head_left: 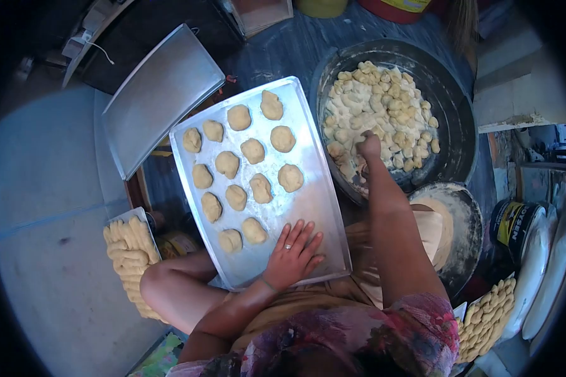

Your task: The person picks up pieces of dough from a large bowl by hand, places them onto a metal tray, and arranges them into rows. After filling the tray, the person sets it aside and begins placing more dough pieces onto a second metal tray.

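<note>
A metal baking tray [324, 182] lies tilted across my lap, with rows of dough balls [235, 196] on its left and middle. My left hand [294, 250] rests palm down near the tray's lower edge, fingers spread, a ring on one of them. Whether anything lies under that palm is hidden. Beyond the tray's right side is a wide dark basin [449, 147], holding a heap of small floured dough pieces [383, 103]. My right hand [370, 146] reaches into its near left part, fingers curled in among the dough; what they grip, if anything, cannot be made out.
Another metal tray [163, 100] leans at the upper left. A floury round pan [462, 235] stands below the basin. Shaped dough sits on trays at the left [129, 251] and lower right [487, 317]. A black bucket [512, 229] and white plastic bags [550, 276] stand at the right.
</note>
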The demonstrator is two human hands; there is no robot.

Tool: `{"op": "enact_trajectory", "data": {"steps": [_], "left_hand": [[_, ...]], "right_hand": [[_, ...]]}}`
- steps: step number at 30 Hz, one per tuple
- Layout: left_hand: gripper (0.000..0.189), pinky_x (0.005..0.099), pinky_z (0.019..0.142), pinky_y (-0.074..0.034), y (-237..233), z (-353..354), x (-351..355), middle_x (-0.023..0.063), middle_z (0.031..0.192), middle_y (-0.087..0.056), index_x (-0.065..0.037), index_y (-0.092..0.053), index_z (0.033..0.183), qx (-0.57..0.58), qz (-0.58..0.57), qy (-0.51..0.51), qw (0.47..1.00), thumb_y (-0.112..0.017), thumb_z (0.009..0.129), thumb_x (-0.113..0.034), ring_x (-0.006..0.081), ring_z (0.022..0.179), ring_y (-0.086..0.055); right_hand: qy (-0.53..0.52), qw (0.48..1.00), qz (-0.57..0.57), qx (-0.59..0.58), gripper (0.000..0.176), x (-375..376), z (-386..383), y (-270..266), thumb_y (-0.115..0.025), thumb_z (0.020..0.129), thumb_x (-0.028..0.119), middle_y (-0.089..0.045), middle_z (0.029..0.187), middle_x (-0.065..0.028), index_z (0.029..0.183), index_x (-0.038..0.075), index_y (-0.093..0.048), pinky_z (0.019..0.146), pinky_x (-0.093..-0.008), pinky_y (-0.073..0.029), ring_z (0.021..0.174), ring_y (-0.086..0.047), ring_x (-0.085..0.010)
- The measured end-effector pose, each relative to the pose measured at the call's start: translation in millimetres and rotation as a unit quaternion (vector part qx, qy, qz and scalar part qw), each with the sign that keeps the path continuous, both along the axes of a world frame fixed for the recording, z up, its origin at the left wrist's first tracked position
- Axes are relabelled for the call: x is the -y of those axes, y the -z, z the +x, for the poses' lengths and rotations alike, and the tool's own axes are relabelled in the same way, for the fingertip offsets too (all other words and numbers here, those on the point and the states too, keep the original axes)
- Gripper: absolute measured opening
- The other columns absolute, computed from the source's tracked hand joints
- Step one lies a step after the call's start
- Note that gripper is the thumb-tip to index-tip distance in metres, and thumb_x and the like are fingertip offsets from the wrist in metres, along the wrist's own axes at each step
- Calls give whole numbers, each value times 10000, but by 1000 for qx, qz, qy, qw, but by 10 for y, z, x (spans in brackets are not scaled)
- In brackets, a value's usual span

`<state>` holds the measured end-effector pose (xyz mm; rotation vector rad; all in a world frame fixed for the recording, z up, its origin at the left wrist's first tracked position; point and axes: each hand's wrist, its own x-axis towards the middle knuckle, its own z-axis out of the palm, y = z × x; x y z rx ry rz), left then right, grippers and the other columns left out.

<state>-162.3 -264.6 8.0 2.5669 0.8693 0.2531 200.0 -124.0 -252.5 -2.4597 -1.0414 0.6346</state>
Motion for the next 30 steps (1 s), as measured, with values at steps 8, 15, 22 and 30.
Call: {"op": "enact_trajectory", "data": {"steps": [8, 15, 22, 30], "left_hand": [[535, 523, 1142, -268, 31, 15, 31, 170, 1445, -441, -109, -532, 1344, 10, 29, -3, 1000, -654, 885, -356, 363, 1376, -372], [456, 494, 1135, -299, -34, -189, 96, 173, 1444, -429, -97, -583, 1287, 55, 21, -5, 998, -664, 878, -283, 374, 1370, -373], [425, 407, 994, -439, -277, -445, 212, 128, 1333, -498, -85, -508, 1358, 365, -311, -249, 841, -596, 963, -215, 261, 1155, -541], [447, 341, 854, -514, -112, -735, 196, 79, 1128, -603, -62, -505, 1309, 366, -465, -358, 722, -678, 903, -139, 227, 970, -608]], "right_hand": [[-145, 972, 183, 29, 370, 324, -503, -565, -613, 637, -56, -596, 1013, -226, 989, 57, -632, 875, -435, -466, 995, -574, -412], [-85, 967, 235, -52, 311, 617, -677, -1638, -635, 656, -64, -558, 944, -166, 942, 55, -619, 803, -428, -497, 938, -592, -363], [-89, 752, 268, -596, 346, 1389, -1431, -3100, -573, 696, -96, -644, 1038, -119, 1014, 41, -564, 779, -337, -547, 935, -655, -234], [-275, 853, 273, -349, 245, 1657, -2480, -2485, -546, 779, -40, -608, 893, -59, 1004, 7, -631, 732, -277, -495, 791, -595, -151]]}}
